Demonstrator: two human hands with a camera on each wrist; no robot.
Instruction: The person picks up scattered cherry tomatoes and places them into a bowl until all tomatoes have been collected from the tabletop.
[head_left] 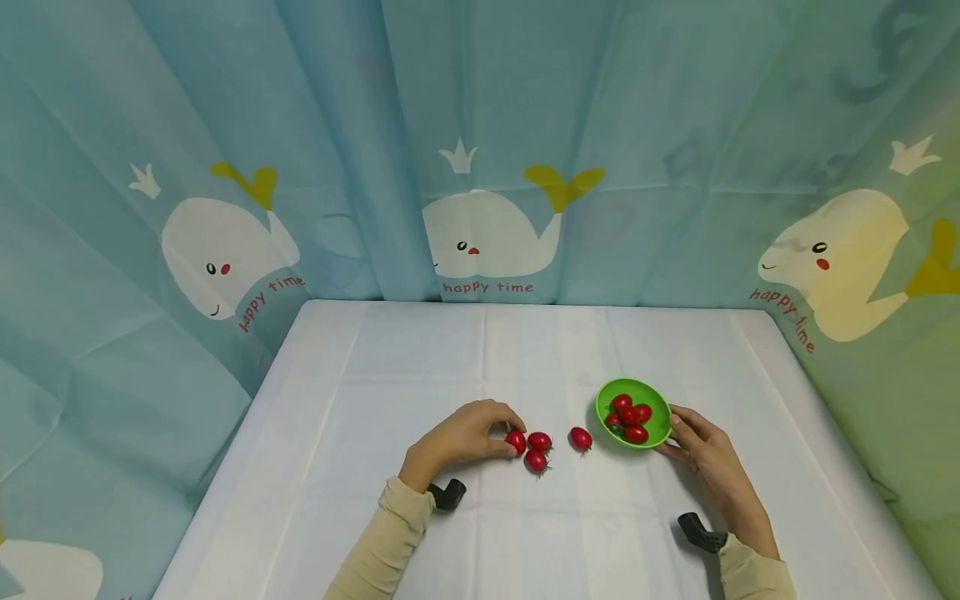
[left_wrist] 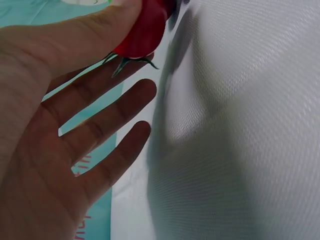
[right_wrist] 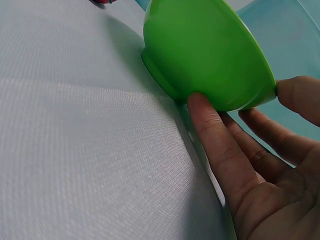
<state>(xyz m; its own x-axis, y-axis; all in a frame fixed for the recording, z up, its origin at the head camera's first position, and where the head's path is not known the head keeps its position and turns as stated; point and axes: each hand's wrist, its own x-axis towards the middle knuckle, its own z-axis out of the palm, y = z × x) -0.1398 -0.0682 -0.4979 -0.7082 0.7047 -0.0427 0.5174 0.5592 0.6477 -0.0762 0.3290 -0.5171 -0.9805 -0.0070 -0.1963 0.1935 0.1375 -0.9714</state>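
In the head view my left hand (head_left: 471, 432) is left of centre, and its thumb and forefinger pinch a red cherry tomato (head_left: 515, 442). The left wrist view shows the tomato (left_wrist: 144, 32) with its green stalk leaves, the other fingers spread loosely. Two more tomatoes (head_left: 539, 442) (head_left: 536, 462) lie just right of it, and a single tomato (head_left: 581, 439) lies nearer the bowl. My right hand (head_left: 708, 458) holds a green bowl (head_left: 660, 412) by its right side, thumb at the rim and fingers below against the wall (right_wrist: 210, 55). Several tomatoes (head_left: 630, 415) are inside the bowl.
A white cloth (head_left: 420, 358) covers the table. Behind and beside it hang blue-green curtains (head_left: 337, 125) printed with white whales. Black camera mounts (head_left: 448, 495) are worn at both wrists, beside beige sleeves (head_left: 390, 533).
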